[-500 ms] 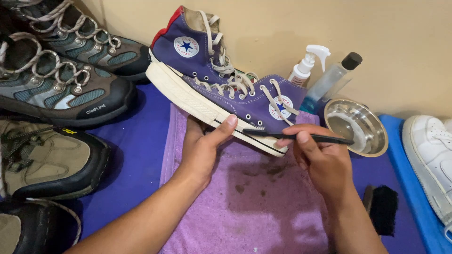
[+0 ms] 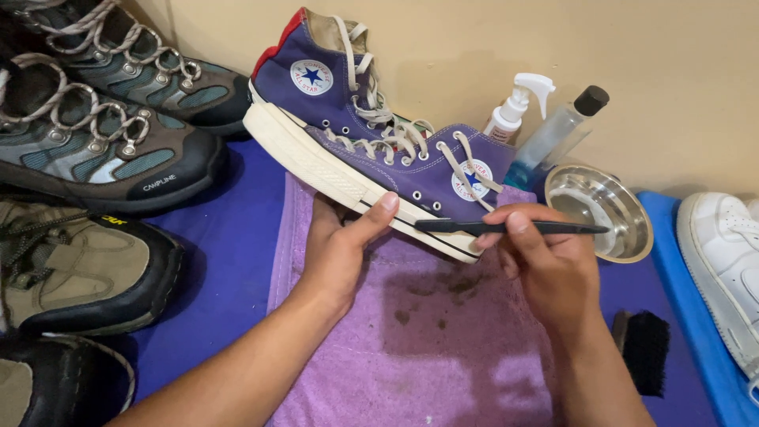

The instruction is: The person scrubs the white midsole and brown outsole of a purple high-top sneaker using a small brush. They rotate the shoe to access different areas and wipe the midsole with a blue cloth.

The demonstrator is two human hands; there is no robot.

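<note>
Rightward slides the thin black brush, pinched in the right hand; left hand grips the purple sneaker's stiff sole, canvas probably soft.

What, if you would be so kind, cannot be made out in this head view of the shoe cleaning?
- Head of the thin black brush: its bristles face the purple canvas high-top sneaker, so they stay unseen.
- Left hand: its fingers are hidden under the sole.
- White sneaker: cut off by the right edge.
- Round steel bowl: contents too glary to tell.
</note>
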